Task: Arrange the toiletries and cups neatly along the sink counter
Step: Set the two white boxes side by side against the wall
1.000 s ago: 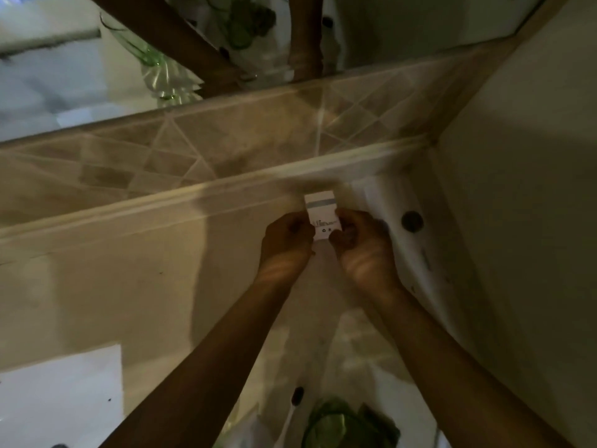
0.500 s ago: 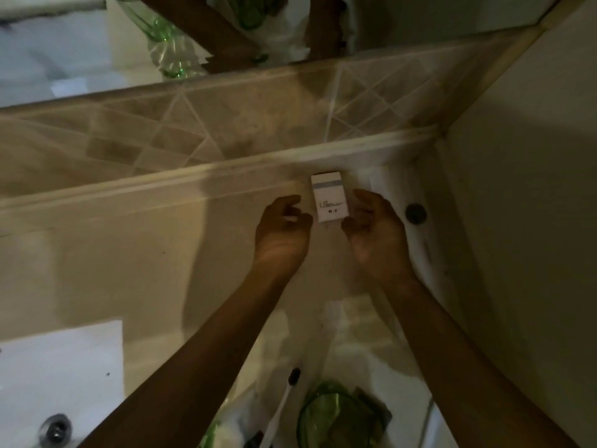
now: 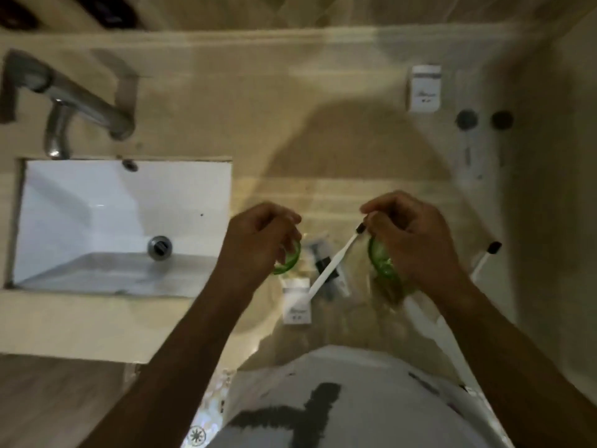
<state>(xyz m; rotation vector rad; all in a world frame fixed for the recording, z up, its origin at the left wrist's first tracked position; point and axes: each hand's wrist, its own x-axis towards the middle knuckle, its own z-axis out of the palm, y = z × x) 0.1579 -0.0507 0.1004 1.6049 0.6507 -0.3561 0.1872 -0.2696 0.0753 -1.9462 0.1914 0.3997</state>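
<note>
The fingers (image 3: pixel 284 221) of the left hand (image 3: pixel 258 244) are curled around a green cup (image 3: pixel 288 258); only a part of its rim shows under the hand. The fingers (image 3: pixel 384 208) of the right hand (image 3: pixel 413 244) are curled around a second green cup (image 3: pixel 382 263), which is also mostly hidden, and whether they also touch the dark head of the white toothbrush (image 3: pixel 332 263) just beside them I cannot tell.

This toothbrush runs from the right hand toward 7 o'clock, across small dark and clear toiletries (image 3: pixel 326 270) that are too blurred to name, and its end lies over a small white box (image 3: pixel 296 303) on the bench (image 3: pixel 290 140).

At 3 o'clock of the right hand a second toothbrush (image 3: pixel 484 257) lies on the bench. At 12 o'clock, near the back wall, stands a second white box (image 3: pixel 424 88), with two dark round spots (image 3: pixel 466 119) just at its 4 o'clock.

I count two cups, two toothbrushes, two boxes. At 9 o'clock of the hands is the white sink (image 3: pixel 113 221) with its drain (image 3: pixel 159 248), and the metal tap (image 3: pixel 64 101) behind it.
</note>
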